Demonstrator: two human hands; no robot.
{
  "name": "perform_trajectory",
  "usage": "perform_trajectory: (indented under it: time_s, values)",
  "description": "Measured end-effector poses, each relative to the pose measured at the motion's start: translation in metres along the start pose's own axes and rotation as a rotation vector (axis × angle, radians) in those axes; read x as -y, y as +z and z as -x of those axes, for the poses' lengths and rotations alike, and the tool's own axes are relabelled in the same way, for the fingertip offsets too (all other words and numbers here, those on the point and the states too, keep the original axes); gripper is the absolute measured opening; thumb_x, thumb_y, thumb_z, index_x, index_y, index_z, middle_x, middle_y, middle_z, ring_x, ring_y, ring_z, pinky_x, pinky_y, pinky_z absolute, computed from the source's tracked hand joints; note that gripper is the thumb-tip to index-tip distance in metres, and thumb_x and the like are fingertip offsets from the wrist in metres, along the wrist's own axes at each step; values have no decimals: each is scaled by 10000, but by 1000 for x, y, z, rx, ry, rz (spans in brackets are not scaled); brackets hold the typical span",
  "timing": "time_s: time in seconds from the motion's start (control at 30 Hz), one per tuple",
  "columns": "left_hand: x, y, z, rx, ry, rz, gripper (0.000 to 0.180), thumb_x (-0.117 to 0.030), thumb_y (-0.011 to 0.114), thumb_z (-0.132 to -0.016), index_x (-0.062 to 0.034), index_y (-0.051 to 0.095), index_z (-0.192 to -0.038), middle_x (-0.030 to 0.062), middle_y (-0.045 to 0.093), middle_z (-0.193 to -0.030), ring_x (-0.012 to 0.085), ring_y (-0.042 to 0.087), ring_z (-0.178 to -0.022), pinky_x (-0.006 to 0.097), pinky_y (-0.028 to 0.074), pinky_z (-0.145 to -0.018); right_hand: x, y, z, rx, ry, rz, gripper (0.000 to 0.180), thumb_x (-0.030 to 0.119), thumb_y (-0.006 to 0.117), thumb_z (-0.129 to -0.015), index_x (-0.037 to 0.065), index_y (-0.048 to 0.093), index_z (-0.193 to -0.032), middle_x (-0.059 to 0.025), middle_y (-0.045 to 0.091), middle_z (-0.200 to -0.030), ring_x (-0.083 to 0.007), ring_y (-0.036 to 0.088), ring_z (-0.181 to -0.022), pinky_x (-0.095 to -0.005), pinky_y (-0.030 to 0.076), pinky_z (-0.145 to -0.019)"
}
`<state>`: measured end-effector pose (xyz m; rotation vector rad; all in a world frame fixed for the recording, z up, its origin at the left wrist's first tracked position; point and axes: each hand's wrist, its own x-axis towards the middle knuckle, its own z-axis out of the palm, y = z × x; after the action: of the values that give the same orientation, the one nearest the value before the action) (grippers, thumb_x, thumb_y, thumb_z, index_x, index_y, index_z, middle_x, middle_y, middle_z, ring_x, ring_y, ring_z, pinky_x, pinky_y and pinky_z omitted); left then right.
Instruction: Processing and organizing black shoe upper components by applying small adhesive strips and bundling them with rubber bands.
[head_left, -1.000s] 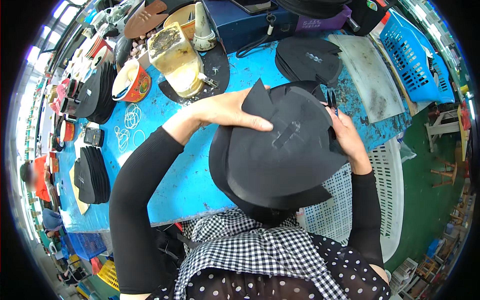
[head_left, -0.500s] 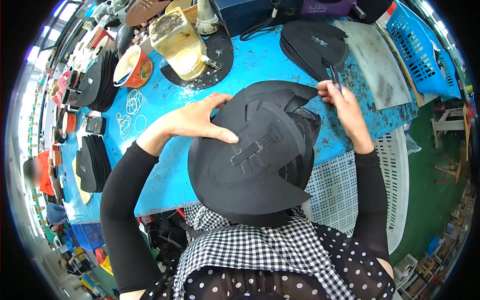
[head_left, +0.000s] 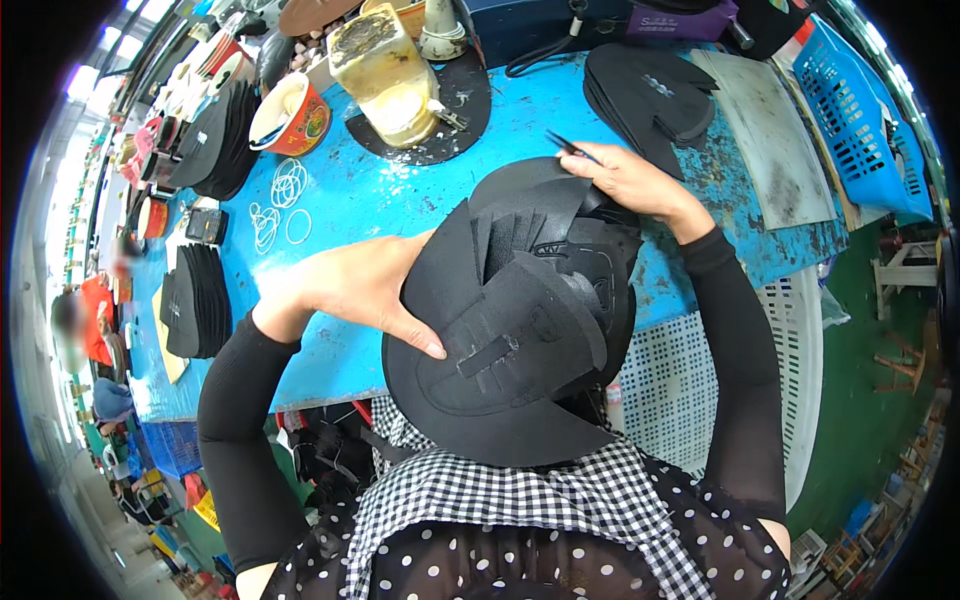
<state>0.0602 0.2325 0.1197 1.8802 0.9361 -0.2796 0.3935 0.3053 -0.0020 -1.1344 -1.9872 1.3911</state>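
Observation:
A fanned stack of black shoe-upper pieces [head_left: 490,350] rests over my lap and the table's front edge. My left hand [head_left: 375,285] grips its left side, thumb lying on top and fingers hidden underneath. Closed around a slim, dark, pointed tool [head_left: 575,146], perhaps snips or tweezers, my right hand [head_left: 635,180] is at the far right edge of the stack. The tool points up and left, past the pieces. How my right fingertips meet the stack is partly hidden.
On the blue table [head_left: 330,240] stand a yellowed glue container [head_left: 385,75], a red bowl [head_left: 300,125] and white rings [head_left: 290,182]. More black pieces [head_left: 640,90] lie far right, others [head_left: 195,300] left. A white crate [head_left: 665,375] and blue basket [head_left: 850,110] flank the right side.
My right hand has moved left with the tool, from beside the stack to its far edge. The upper pieces have spread apart, showing inner layers. My left hand has slid nearer.

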Motion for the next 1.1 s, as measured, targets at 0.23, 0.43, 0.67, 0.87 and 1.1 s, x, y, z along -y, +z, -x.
perform_trajectory:
  time_s: [0.23,0.43,0.67,0.87,1.1]
  values:
    - [22,27,18,-442,314,-175,1135,-434,947,-665,1,349,-1526,242,447,-1511,343,488,-1367,401,388,-1143,-7,39,-41,546,-583,-22,408,184,613,-924,-12,633,-1281,-115,724,-1185,-184,637,-1091,-373,481,-964]
    - [46,48,-1,-296,244,487,1280,-314,976,-656,-16,174,-1608,171,364,-1591,246,388,-1442,401,319,-1201,18,75,-14,339,-200,-486,433,320,519,-1079,-8,574,-1357,-72,658,-1250,-152,589,-1178,-322,449,-1047]
    - [50,35,0,15,141,570,1260,-317,968,-684,7,171,-1603,186,389,-1579,245,394,-1448,397,348,-1191,46,38,47,120,398,-875,434,313,457,-1108,26,498,-1430,-12,650,-1018,-115,641,-1013,-273,536,-881]
    - [54,47,-13,-87,217,551,1363,-382,965,-671,17,67,-1615,228,312,-1604,292,361,-1469,409,331,-1202,56,67,82,-68,348,-1092,395,268,490,-1097,40,506,-1420,-57,652,-1220,-130,665,-1060,-281,551,-917]
    - [62,57,2,-29,214,738,1356,-350,959,-688,-8,40,-1625,207,290,-1615,289,298,-1500,413,277,-1228,66,109,38,133,82,-879,304,283,525,-1086,47,592,-1266,-26,644,-1147,-73,596,-1024,-231,482,-906]
